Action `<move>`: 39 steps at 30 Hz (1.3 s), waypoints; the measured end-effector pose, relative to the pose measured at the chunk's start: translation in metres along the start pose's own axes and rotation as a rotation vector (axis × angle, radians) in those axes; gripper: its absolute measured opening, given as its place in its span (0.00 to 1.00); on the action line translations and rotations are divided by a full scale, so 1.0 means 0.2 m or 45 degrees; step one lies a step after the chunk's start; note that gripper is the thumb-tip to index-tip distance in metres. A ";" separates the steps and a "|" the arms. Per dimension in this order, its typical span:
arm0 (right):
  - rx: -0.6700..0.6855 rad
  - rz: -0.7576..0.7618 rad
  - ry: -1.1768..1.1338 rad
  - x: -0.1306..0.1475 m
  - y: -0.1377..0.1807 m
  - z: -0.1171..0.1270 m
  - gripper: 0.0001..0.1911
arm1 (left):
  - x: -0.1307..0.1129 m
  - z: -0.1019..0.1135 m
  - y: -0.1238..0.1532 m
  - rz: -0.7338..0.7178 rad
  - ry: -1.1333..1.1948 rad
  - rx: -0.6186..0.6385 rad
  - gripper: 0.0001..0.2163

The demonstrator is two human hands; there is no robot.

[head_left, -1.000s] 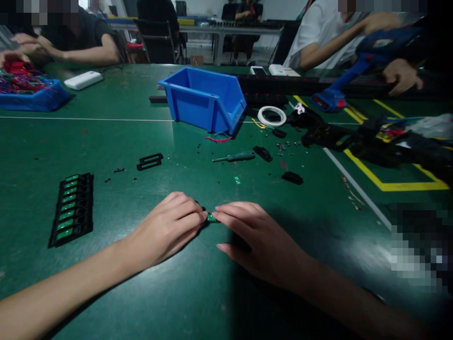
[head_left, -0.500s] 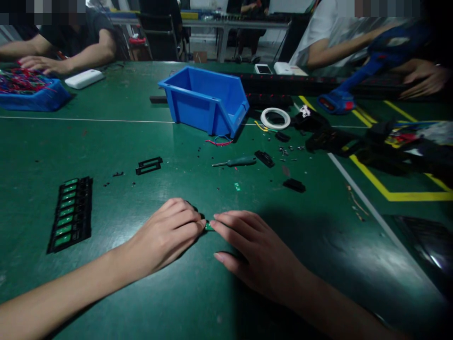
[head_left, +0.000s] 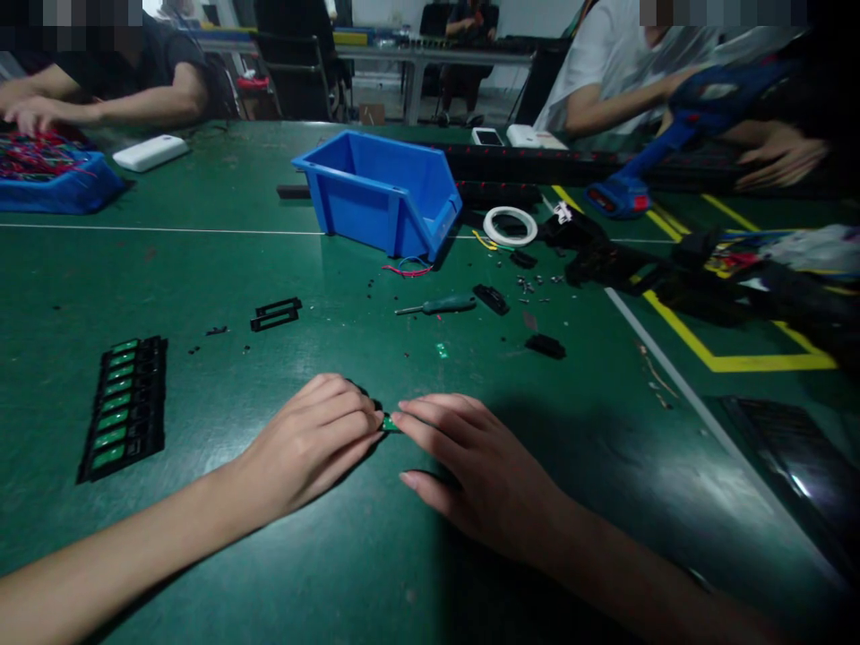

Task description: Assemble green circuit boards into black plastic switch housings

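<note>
A small green circuit board shows in the gap between my hands, low over the green table. My left hand is closed on its left end, with a dark edge behind the fingers. Most of the piece is hidden under the hands. The fingertips of my right hand reach the board's right end, and that thumb stands well apart below. To the left lies a row of black frames with green boards. Beyond my hands are two thin black frames and a green-handled screwdriver.
A blue bin stands farther back, beside a roll of white tape. Screws and black parts lie scattered on the right. A blue power tool stands near a co-worker's hand. Another person's hand reaches into a tray of wires.
The whole view has shifted slightly. My hands keep nearly the same pose around the board. At the far left, the co-worker's hand has moved left over the wires.
</note>
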State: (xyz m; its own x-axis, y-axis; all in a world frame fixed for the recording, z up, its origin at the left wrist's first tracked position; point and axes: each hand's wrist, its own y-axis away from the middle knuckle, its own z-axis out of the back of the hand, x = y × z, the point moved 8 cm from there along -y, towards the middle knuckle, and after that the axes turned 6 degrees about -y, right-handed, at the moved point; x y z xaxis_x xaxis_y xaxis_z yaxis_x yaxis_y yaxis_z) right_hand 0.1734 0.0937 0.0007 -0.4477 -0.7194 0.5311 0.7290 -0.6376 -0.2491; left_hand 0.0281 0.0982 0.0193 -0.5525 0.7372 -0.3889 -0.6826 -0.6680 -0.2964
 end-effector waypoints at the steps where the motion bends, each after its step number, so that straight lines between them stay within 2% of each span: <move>1: -0.008 0.007 0.003 0.00 0.00 0.00 0.26 | 0.00 0.00 0.00 0.008 0.008 -0.005 0.06; 5: 0.006 -0.007 0.021 0.02 0.00 0.00 0.30 | 0.01 0.00 0.01 0.015 0.014 -0.011 0.05; 10: 0.056 0.115 0.044 0.08 0.02 0.00 0.25 | 0.01 -0.01 0.03 0.002 -0.007 -0.010 0.06; 18: -0.004 0.152 0.087 0.16 0.04 0.05 0.23 | -0.07 0.04 0.03 -0.045 -0.154 -0.165 0.07; 39: 0.015 0.176 0.099 0.18 0.04 0.06 0.25 | -0.06 0.00 0.04 -0.124 -0.212 -0.168 0.10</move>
State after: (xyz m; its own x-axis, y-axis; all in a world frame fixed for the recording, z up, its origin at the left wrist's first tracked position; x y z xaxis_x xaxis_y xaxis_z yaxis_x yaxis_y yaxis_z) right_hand 0.1696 0.0672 0.0275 -0.3808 -0.8198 0.4277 0.7925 -0.5277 -0.3058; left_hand 0.0292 0.0828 0.0215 -0.5661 0.7979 -0.2069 -0.6739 -0.5926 -0.4413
